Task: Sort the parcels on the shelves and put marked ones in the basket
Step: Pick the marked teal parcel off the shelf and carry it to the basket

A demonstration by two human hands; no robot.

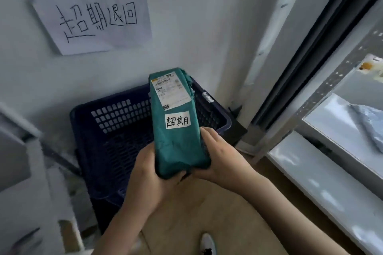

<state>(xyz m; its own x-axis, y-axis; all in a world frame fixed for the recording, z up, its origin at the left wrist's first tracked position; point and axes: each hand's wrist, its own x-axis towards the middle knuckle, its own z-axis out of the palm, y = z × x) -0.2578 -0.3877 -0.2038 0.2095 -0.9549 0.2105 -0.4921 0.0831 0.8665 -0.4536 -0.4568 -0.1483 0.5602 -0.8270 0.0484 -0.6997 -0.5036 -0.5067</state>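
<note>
I hold a teal-green parcel [178, 141] over the dark blue plastic basket [116, 130]. It carries a white shipping label near its far end and a white handwritten sticker at its middle. My left hand [149, 180] grips the near left corner from below. My right hand [217, 157] grips the near right side, fingers curled along its edge. The basket stands on the floor against the white wall, and the part of its inside that I can see holds nothing.
A handwritten paper sign [93, 18] hangs on the wall above the basket. A grey metal shelf unit [323, 172] stands at the right, with a grey bagged parcel [369, 124] on one shelf. White furniture [24, 151] is at the left. A shoe [208, 243] shows below.
</note>
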